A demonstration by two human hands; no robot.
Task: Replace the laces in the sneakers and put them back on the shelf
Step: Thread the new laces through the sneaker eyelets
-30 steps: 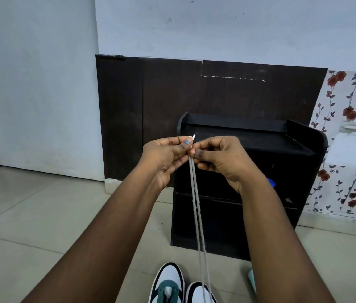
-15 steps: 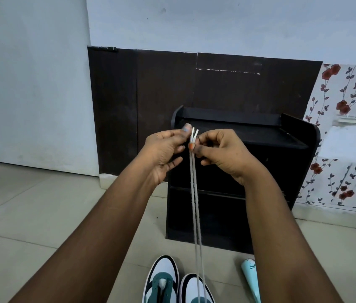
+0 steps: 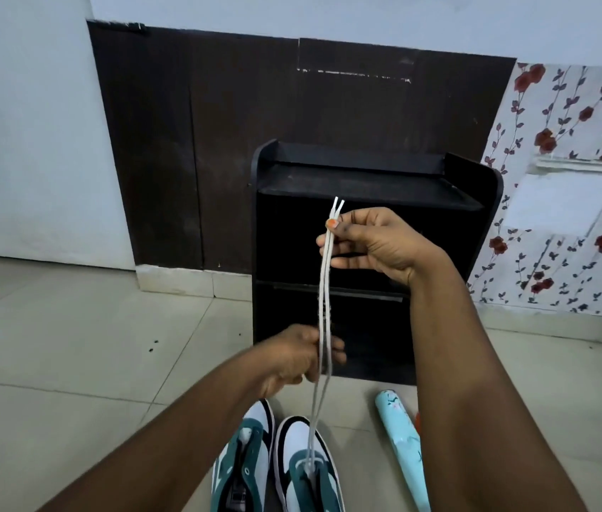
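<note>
The right hand [image 3: 373, 245] pinches both lace [image 3: 323, 290] tips; the left hand [image 3: 299, 358] holds the strands lower down. A hard tug could pull the lace out of the sneaker [image 3: 307, 471].

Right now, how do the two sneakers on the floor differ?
The right sneaker has the white lace running up from it to both hands; the left sneaker shows no lace. The right sneaker sits nearer the black shelf. Both are green and white, side by side, toes toward the shelf.

Right hand [image 3: 377, 245] pinching lace [image 3: 323, 290] tips, left hand [image 3: 299, 356] gripping lower, sneakers [image 3: 307, 471] below
</note>
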